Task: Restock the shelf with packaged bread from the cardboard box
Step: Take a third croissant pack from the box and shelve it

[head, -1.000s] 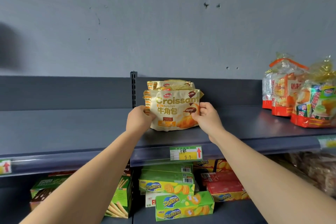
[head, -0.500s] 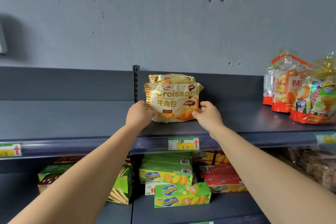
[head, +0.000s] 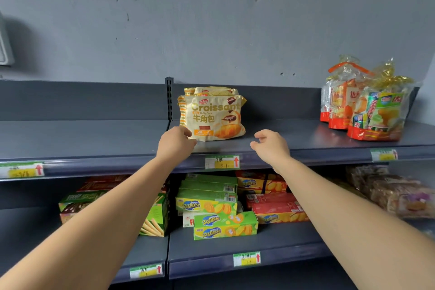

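Observation:
A cream and yellow croissant pack (head: 213, 117) stands upright on the dark grey top shelf (head: 282, 141), with another pack of the same kind (head: 210, 90) right behind it. My left hand (head: 175, 142) hovers at the front pack's lower left corner, fingers loosely curled, holding nothing; whether it touches the pack I cannot tell. My right hand (head: 270, 145) is off the pack to the right, fingers relaxed and empty. The cardboard box is out of view.
Clear bags of packaged snacks (head: 367, 106) stand at the right end of the top shelf. Price tags (head: 222, 162) line the shelf edge. The lower shelf holds green biscuit boxes (head: 211, 205), red boxes (head: 275, 209) and wrapped cakes (head: 395, 193). The upright post (head: 169, 99) divides the bays.
Both hands have let go of the front croissant pack and drawn back toward me. The right hand moved clear to the right. The pack now stands on its own.

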